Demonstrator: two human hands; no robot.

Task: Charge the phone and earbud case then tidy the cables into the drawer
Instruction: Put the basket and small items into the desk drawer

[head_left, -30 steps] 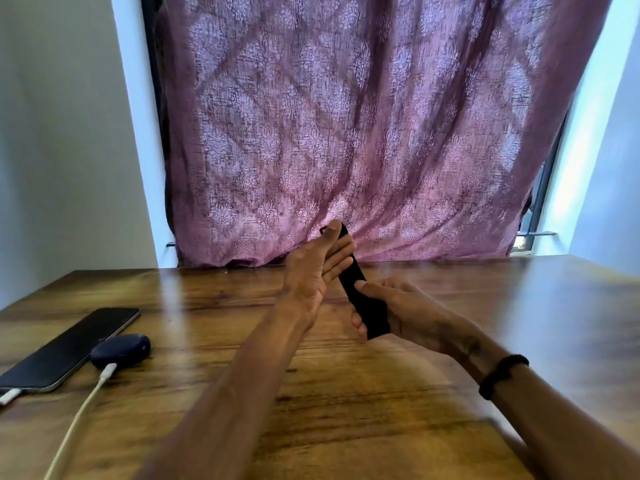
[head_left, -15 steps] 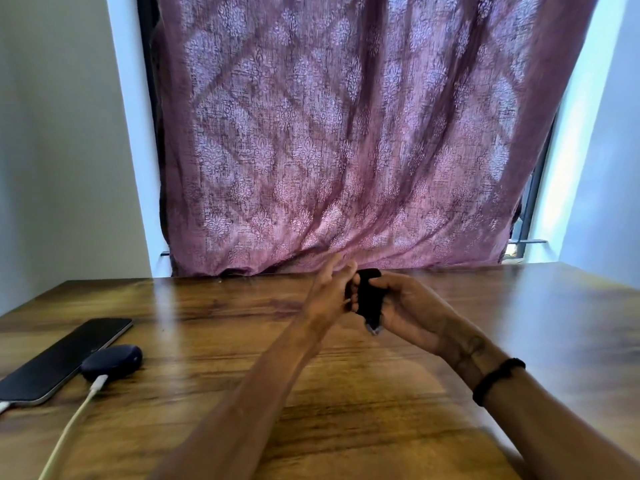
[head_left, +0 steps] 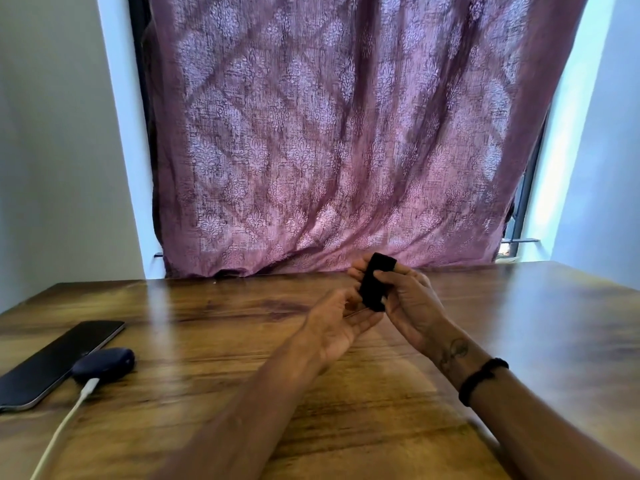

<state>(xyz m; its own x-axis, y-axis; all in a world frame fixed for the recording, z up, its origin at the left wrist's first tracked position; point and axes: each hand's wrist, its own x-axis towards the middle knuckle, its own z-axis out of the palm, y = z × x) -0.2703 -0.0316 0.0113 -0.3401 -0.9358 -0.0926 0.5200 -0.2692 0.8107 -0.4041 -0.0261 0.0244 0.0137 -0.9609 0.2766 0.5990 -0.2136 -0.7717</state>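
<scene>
— Phone (head_left: 52, 365) first: where does it lie, and is it charging?
— It lies flat at the left of the wooden table (head_left: 519, 341), its near end out of view, so any plug there cannot be seen. The earbud case (head_left: 104, 364) sits touching it, with the white cable (head_left: 65, 424) plugged into it, so that half looks done.
— And the hands?
— Both are raised over the middle of the table. The right hand (head_left: 412, 306) grips a small black band-like object (head_left: 374, 282), fingers curled round it; the left hand (head_left: 341, 322) cups beneath, fingers half curled, touching its lower end.
— What remains?
— Likely the tidying. No drawer is in view.
</scene>
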